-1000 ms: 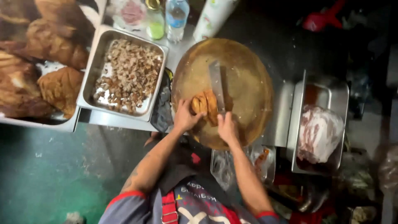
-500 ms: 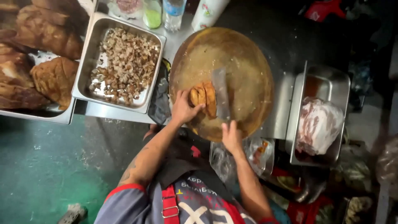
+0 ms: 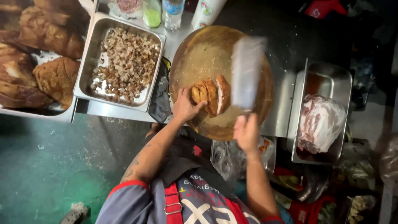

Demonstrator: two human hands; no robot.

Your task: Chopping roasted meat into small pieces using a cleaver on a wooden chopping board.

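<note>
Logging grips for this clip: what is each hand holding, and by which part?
The right hand grips a cleaver by its handle end, blade blurred above the round wooden board. The left hand presses on the browned meat at its left end.

Golden-brown roast meat (image 3: 209, 96) sits a little left of centre on the round wooden board (image 3: 207, 54), partly cut into slices that lean together, pale inside showing on the right-hand slice. The left hand (image 3: 184, 107) presses on the meat's left end, fingers curled over it. The cleaver (image 3: 246, 72) is up above the board just right of the meat, blade broad and blurred, gripped by the right hand (image 3: 246, 132) at the board's near edge.
</note>
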